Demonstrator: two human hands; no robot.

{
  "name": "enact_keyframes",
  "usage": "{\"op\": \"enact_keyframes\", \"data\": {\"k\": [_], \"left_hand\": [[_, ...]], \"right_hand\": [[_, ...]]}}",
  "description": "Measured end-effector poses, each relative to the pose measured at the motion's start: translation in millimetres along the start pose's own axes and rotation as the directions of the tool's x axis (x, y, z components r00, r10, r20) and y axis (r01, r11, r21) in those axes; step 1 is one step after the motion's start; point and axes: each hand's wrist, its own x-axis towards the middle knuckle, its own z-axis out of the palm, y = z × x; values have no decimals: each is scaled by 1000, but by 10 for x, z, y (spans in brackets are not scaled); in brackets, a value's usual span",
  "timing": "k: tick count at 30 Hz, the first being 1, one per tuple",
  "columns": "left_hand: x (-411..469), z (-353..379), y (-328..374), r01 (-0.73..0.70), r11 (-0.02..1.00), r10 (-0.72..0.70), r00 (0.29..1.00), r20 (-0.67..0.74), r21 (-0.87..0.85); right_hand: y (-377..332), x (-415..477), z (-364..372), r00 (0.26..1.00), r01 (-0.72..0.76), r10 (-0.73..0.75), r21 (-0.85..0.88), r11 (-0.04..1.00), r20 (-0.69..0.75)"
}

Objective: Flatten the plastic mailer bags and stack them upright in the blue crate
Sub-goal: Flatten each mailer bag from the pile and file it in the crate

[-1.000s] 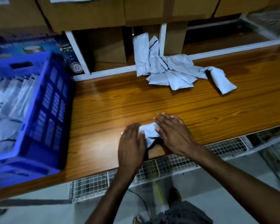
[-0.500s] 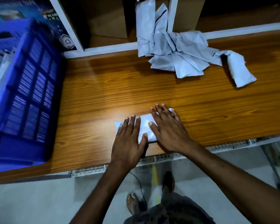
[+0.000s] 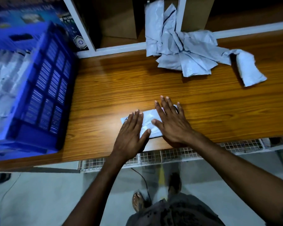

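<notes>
A pale grey mailer bag (image 3: 148, 122) lies flat near the front edge of the wooden table (image 3: 219, 111). My left hand (image 3: 131, 132) presses on its left part with straight fingers. My right hand (image 3: 171, 123) presses flat on its right part, fingers spread. A loose pile of crumpled grey mailer bags (image 3: 183, 49) lies at the back of the table, one rolled bag (image 3: 248, 69) at its right end. The blue crate (image 3: 44, 88) stands at the left, with pale bags (image 3: 5, 79) inside it, blurred.
A white-framed shelf (image 3: 114, 48) with brown cardboard boxes (image 3: 119, 18) runs along the back of the table. A printed blue box (image 3: 31, 15) stands behind the crate. A wire mesh rack (image 3: 170, 155) sits below the table's front edge, with my feet on the floor beneath.
Both hands have slid further onto the bag and now lie flat on it, so more of it shows spread out. The view has tilted downward and toward the table.
</notes>
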Motion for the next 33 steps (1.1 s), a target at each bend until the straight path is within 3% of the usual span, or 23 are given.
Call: {"op": "enact_keyframes", "data": {"k": [3, 9, 12, 15, 18, 20, 22, 24, 26, 28, 30, 33], "left_hand": [[-177, -101, -127, -81, 995, 85, 995, 58, -63], [-677, -178, -300, -123, 990, 115, 987, 114, 65], [-778, -204, -363, -237, 965, 234, 972, 38, 112], [-803, -322, -365, -287, 958, 286, 949, -133, 9], [-740, -615, -252, -188, 940, 106, 955, -278, -286], [-610, -752, -187, -52, 837, -140, 942, -306, -545], [-433, -793, -183, -1, 773, -265, 909, -323, -634], [-289, -735, -213, 48, 793, -291, 906, -307, -608], [-189, -610, -282, 126, 851, -304, 910, -282, -510], [-108, -440, -343, 188, 937, -280, 909, -309, -296], [-13, -324, -273, 146, 983, -174, 938, -298, -115], [129, -179, -90, 41, 998, -35, 990, -134, 40]], "right_hand": [[7, -311, -9, 996, 88, -89, -32, 996, -24], [-79, -1014, 0, 992, 94, -90, -41, 995, 91], [-118, -1194, -37, 991, 133, -131, -60, 989, 31], [-134, -1238, -211, 990, 95, -79, 140, 986, -117], [-182, -1154, -577, 971, -9, 95, 365, 931, -220], [-183, -1002, -780, 955, -38, 185, 523, 852, -232], [-162, -814, -885, 954, -29, 207, 621, 784, -218], [-106, -597, -870, 959, -62, 209, 575, 816, -193], [-63, -400, -756, 963, -125, 189, 305, 944, -192], [-88, -271, -565, 961, -105, 119, 67, 992, -250], [-219, -173, -352, 969, -67, 75, 40, 997, -235], [-458, -51, -56, 991, -126, 126, -11, 992, -34]]}}
